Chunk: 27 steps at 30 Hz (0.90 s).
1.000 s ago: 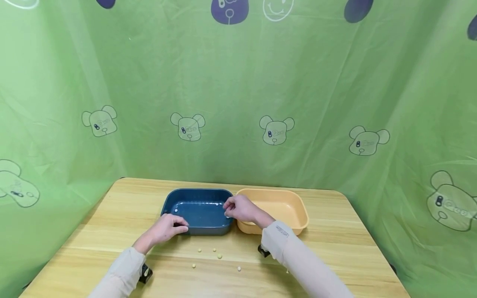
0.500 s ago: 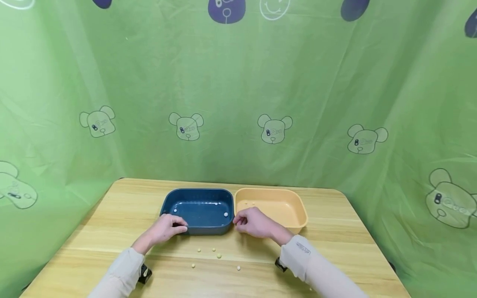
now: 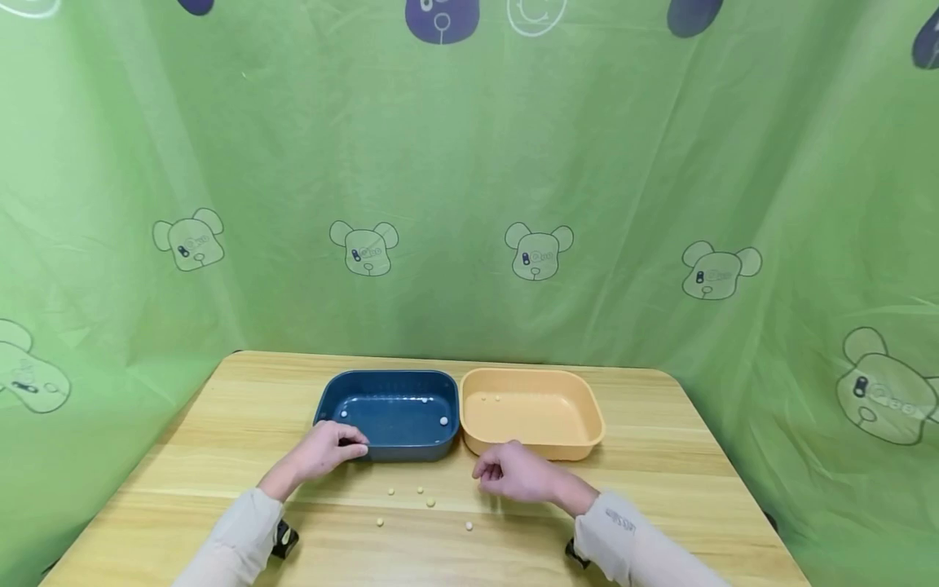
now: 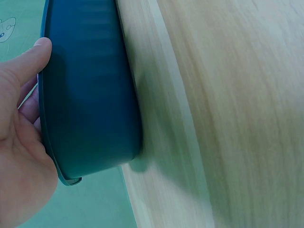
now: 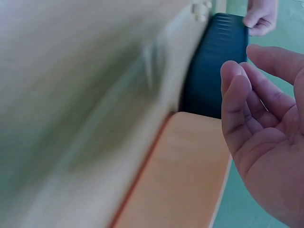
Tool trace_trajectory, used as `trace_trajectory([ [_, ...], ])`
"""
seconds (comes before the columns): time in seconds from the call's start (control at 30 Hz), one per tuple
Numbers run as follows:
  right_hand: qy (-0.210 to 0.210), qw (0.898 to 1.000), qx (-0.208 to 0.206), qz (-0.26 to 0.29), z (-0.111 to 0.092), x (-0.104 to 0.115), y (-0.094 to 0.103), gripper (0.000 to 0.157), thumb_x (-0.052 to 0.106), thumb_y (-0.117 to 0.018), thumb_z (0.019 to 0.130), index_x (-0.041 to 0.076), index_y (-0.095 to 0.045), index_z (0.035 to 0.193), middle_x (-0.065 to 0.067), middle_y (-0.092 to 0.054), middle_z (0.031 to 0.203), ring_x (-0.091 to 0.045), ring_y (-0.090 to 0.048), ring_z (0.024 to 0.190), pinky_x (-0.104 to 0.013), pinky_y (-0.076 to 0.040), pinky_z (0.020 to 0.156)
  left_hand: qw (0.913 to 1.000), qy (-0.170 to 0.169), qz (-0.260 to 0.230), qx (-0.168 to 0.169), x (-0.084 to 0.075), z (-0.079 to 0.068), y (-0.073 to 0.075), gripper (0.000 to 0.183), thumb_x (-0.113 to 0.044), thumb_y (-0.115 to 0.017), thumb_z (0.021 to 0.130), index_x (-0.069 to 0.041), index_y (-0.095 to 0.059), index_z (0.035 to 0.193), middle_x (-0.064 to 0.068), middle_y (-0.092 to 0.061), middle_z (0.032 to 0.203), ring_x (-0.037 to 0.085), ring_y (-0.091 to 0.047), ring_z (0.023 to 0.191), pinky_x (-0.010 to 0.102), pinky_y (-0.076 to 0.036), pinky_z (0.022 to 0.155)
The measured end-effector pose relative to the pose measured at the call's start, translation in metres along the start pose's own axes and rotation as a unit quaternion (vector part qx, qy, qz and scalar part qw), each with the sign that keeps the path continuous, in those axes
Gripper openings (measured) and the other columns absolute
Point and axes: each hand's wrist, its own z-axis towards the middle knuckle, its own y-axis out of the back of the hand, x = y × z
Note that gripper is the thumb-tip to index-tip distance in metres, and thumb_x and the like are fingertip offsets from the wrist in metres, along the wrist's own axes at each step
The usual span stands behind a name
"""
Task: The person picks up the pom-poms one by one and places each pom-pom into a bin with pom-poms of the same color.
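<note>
My left hand (image 3: pixel 323 451) holds the near left rim of a dark blue plastic basin (image 3: pixel 396 450). In the left wrist view its thumb (image 4: pixel 43 46) lies over the rim, with fingers on the other side. Three small white balls, one of them this ball (image 3: pixel 443 421), lie inside. My right hand (image 3: pixel 521 474) hovers in front of an orange basin (image 3: pixel 557 450), fingers loosely bent, thumb apart, nothing visible between them. Two small pale balls (image 3: pixel 497 399) sit in the orange basin. Nearby on the table are several yellowish balls (image 3: pixel 430 503) and one white ball (image 3: pixel 469 526).
The two basins stand side by side, touching or nearly so, toward the back of the wooden table (image 3: pixel 660 489). A green curtain (image 3: pixel 447 318) with printed bear heads hangs behind and along both sides.
My right hand has come from over the blue basin's right side, back toward me and rightward, to in front of the orange basin. A white ball shows where it was. The left hand stays put.
</note>
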Motion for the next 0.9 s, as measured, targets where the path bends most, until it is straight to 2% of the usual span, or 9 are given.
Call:
trace_trajectory([
  [0.23, 0.002, 0.999, 0.032, 0.023, -0.009, -0.009, -0.014, 0.01, 0.002, -0.067, 0.08, 0.006, -0.069, 0.089, 0.01, -0.061, 0.075, 0.001, -0.056, 0.069, -0.018, -0.05, 0.064, 1.0, 0.0, -0.002, -0.001, 0.0, 0.0, 0.0, 0.009, -0.02, -0.067, 0.088, -0.015, -0.074, 0.092, -0.006, -0.069, 0.09, 0.014, -0.063, 0.088, 0.03, -0.05, 0.076],
  [0.47, 0.001, 0.998, 0.059, 0.018, -0.013, -0.014, -0.023, 0.015, 0.003, -0.073, 0.076, 0.01, -0.068, 0.088, 0.009, -0.061, 0.076, 0.002, -0.055, 0.07, -0.017, -0.048, 0.065, 1.0, -0.001, -0.002, -0.002, 0.0, 0.0, 0.001, 0.009, -0.02, -0.067, 0.088, -0.015, -0.074, 0.092, -0.006, -0.069, 0.09, 0.013, -0.063, 0.087, 0.029, -0.05, 0.075],
  [0.63, 0.002, 0.998, 0.058, 0.019, -0.012, -0.016, -0.03, 0.016, 0.005, -0.076, 0.074, 0.011, -0.068, 0.086, 0.012, -0.059, 0.074, 0.003, -0.054, 0.068, -0.017, -0.048, 0.062, 1.0, -0.001, -0.004, -0.002, -0.001, 0.0, 0.002, 0.009, -0.02, -0.067, 0.089, -0.015, -0.074, 0.092, -0.006, -0.069, 0.09, 0.013, -0.063, 0.087, 0.028, -0.05, 0.075],
  [0.9, 0.015, 0.998, 0.057, -0.025, -0.007, -0.012, -0.039, 0.016, 0.009, -0.078, 0.074, 0.013, -0.067, 0.084, 0.015, -0.055, 0.07, 0.006, -0.05, 0.065, -0.014, -0.046, 0.06, 1.0, 0.002, 0.0, -0.002, -0.002, 0.0, 0.001, 0.009, -0.021, -0.067, 0.088, -0.016, -0.074, 0.091, -0.007, -0.069, 0.09, 0.012, -0.063, 0.086, 0.028, -0.05, 0.075],
])
